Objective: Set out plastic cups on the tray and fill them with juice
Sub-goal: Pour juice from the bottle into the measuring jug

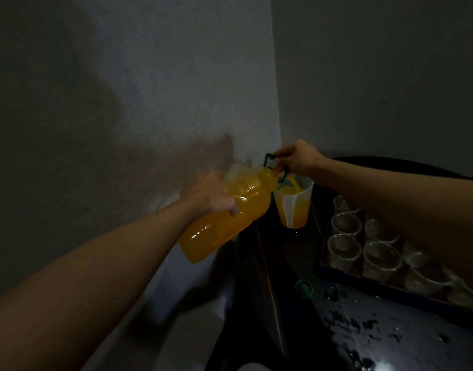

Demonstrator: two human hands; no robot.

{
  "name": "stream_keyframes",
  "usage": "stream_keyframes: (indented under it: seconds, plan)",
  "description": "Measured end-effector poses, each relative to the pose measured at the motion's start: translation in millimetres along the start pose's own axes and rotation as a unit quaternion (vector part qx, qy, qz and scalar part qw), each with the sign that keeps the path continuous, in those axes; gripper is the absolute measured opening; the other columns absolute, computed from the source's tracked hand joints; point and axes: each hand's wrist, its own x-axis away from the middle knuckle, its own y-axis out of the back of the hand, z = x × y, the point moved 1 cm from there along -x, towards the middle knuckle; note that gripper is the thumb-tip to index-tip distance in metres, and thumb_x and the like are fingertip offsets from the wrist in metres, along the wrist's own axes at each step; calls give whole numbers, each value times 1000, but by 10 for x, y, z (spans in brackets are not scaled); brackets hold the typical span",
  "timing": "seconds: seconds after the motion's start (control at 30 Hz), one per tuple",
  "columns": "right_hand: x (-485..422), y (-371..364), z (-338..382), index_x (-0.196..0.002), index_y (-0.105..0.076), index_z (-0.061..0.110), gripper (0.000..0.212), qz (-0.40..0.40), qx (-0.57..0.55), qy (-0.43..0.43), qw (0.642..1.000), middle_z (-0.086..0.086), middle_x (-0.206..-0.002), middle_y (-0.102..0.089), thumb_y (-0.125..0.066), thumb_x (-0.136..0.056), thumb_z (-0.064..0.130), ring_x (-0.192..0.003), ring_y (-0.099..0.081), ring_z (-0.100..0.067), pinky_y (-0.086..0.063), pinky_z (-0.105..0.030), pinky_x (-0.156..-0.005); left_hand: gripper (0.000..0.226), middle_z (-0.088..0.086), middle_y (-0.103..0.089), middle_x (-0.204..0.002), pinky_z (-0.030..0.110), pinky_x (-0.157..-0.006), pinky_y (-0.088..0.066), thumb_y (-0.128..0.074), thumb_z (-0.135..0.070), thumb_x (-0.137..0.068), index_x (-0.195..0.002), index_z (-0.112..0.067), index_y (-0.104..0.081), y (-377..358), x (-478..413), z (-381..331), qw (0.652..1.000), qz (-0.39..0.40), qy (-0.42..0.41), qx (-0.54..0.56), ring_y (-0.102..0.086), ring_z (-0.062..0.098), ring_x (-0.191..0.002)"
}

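Observation:
A large plastic bottle of orange juice is tilted with its neck to the right. My left hand grips its body from above. My right hand holds the green carry handle at the neck. Juice streams from the mouth into a translucent jug, which is partly filled with orange liquid. Several clear plastic cups stand in rows on a dark tray at the right; they look empty. My right forearm hides some of them.
A green bottle cap lies on the dark, wet-looking table in front of the tray. Pale walls meet in a corner just behind the jug. A light block sits low at the left of the table.

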Motion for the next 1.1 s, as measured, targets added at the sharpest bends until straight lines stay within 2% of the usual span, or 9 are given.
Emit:
stream_keyframes:
  seconds: [0.1,0.2,0.43,0.67,0.77,0.87,0.93,1.03,1.1]
  plan:
    - [13,31,31,-130,-59,-2,32,6,-2,2,1000,-21,-102,-71,-56,-99,4,-71,-67,-13,-50,-12,-51,81,3,-65,-105,44,-78,-59,-83,-52,-37,-109,-22,-62,40,27,-35,1000,2,10,-6,-63,30,-97]
    - [19,51,34,-131,-59,-2,33,6,3,1,1000,-21,-102,-71,-56,-99,4,-67,-67,-10,-49,-11,-50,100,3,-65,-110,45,-79,-60,-77,-59,-27,-119,-24,-61,47,29,-59,1000,9,-1,-13,-63,30,-99]
    - [48,76,68,-131,-59,0,32,6,2,2,1000,-22,-107,-71,-55,-99,5,-73,-67,-13,-52,-13,-52,105,4,-67,-109,46,-78,-61,-74,-61,-19,-117,-25,-64,116,40,-80,1000,9,3,-3,-64,31,-100]
    - [97,90,89,-130,-58,-4,33,10,-17,2,1000,-25,-109,-69,-57,-97,0,-73,-65,-13,-52,-11,-52,104,5,-66,-115,47,-81,-60,-77,-58,-28,-125,-26,-61,174,83,-97,1000,17,-1,-5,-62,30,-102]
    - [61,110,88,-131,-59,-1,35,14,-13,1,1000,-19,-103,-71,-60,-95,0,-74,-67,-13,-58,-17,-64,105,7,-65,-119,47,-83,-59,-79,-54,-32,-131,-24,-59,171,86,-92,1000,9,5,-2,-62,31,-106]
    - [39,127,102,-132,-58,-1,38,24,-6,-4,1000,-20,-105,-71,-62,-94,-2,-77,-67,-16,-58,-35,-88,102,6,-65,-113,46,-81,-60,-80,-54,-32,-126,-22,-60,164,95,-105,1000,12,9,2,-63,30,-101]
    - [48,129,113,-133,-58,-3,40,24,-7,-3,1000,-21,-103,-71,-62,-94,-3,-75,-67,-16,-54,-41,-94,101,5,-66,-110,45,-81,-60,-79,-56,-30,-124,-24,-62,169,90,-110,1000,9,9,5,-63,29,-99]
    - [62,122,112,-133,-56,-3,38,22,-7,1,1000,-24,-109,-70,-60,-96,-2,-78,-67,-19,-55,-37,-89,102,5,-66,-114,46,-83,-60,-78,-57,-30,-126,-25,-63,199,77,-97,1000,14,1,1,-62,29,-102]
    - [58,115,104,-134,-57,-2,37,21,-7,1,1000,-23,-109,-70,-59,-97,-1,-76,-67,-17,-58,-28,-78,96,5,-65,-114,46,-82,-60,-82,-54,-36,-125,-21,-62,223,77,-90,1000,20,1,1,-61,29,-103]
